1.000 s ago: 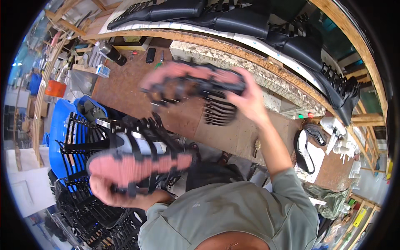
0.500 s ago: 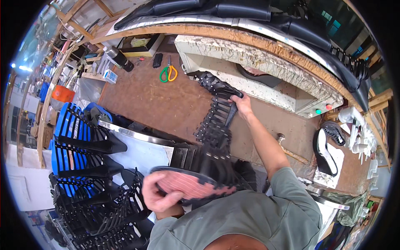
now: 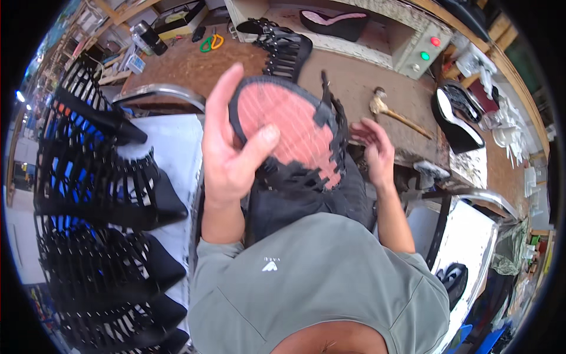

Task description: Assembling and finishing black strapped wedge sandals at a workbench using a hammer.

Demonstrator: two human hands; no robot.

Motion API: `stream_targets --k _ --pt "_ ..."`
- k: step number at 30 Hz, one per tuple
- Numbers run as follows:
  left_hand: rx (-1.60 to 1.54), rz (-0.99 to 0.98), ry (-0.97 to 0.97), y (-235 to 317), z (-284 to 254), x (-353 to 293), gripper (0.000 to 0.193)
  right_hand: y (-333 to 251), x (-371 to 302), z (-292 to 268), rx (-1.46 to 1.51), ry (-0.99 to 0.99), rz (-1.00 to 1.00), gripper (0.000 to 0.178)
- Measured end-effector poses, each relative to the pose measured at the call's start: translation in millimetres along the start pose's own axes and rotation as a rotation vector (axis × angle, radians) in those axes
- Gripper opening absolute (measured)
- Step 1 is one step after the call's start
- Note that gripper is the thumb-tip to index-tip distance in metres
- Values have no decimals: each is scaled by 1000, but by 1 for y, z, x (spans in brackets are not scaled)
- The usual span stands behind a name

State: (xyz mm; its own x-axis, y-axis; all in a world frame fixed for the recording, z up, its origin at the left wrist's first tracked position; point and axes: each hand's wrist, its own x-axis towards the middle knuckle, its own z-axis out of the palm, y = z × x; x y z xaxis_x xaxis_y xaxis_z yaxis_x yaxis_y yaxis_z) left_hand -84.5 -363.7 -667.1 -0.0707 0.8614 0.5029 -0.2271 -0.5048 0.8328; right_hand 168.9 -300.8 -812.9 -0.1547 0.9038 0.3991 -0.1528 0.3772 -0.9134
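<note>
My left hand [image 3: 230, 153] grips a lasted shoe [image 3: 283, 118], thumb across its pink underside and fingers round its dark edge. Black strappy cut-outs hang along the shoe's lower and right edges. To the right of it, my right hand [image 3: 376, 144] is raised with fingers bent and apart, with nothing visible in it. Another black strappy upper [image 3: 283, 50] lies on the brown bench [image 3: 183, 68], in front of the white box.
The white box [image 3: 407, 53] with coloured buttons holds a black wedge sole [image 3: 336, 25]. Right of centre lie a hammer [image 3: 401, 113] and a black-and-white wedge sole [image 3: 457, 121]. Scissors [image 3: 212, 42] lie at the back. Several black strappy uppers [image 3: 106, 206] line the left side.
My right hand has let go of the strappy upper on the bench and drawn back beside the shoe. The left hand has lifted the shoe up and forward. The view has shifted.
</note>
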Motion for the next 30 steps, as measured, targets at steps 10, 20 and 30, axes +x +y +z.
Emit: stream_targets --k 10,20,30 --pt "241 -139 -482 -82 56 -3 63 24 -144 16 -599 267 97 103" --pt "153 -662 -94 -204 0 -87 63 -26 -95 -48 -852 -649 413 42" --pt "314 -439 -55 -221 -2 -77 45 96 259 -97 -190 255 235 44"
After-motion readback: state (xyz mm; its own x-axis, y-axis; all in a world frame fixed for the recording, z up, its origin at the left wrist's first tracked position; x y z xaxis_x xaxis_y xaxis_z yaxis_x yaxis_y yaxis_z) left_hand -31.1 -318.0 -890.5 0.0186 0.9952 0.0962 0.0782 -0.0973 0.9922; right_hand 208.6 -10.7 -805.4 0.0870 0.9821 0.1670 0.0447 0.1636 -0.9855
